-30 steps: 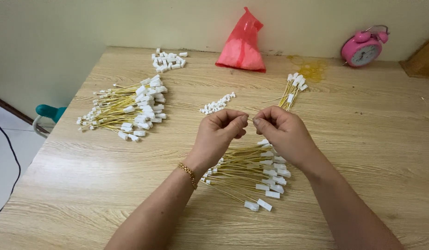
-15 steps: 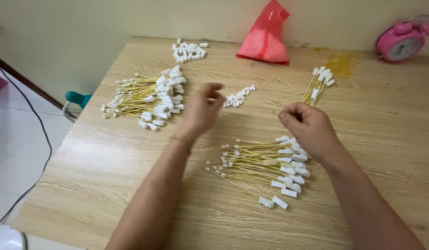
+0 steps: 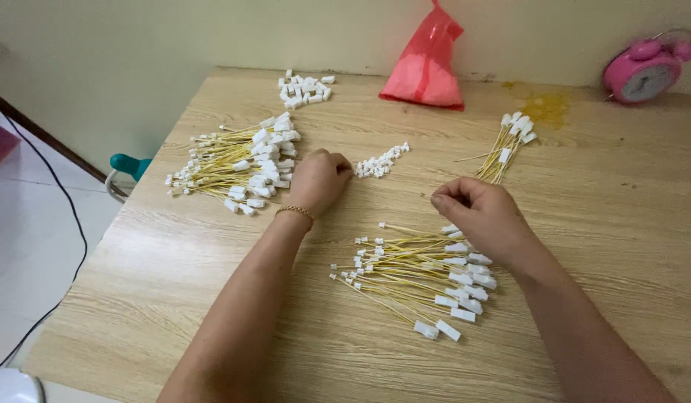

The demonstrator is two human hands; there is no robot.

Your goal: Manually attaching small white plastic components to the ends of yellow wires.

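Yellow wires (image 3: 413, 272) lie under your curled, empty-looking right hand (image 3: 480, 216); your left hand (image 3: 319, 179), fingers closed, touches small white connectors (image 3: 380, 161).

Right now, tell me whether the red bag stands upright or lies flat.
Upright: the red bag rises to a pinched peak against the wall, base on the table.

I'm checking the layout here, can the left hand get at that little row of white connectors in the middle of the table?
Probably yes. The left hand rests closed beside the small row of white connectors, with only bare table between them and nothing blocking.
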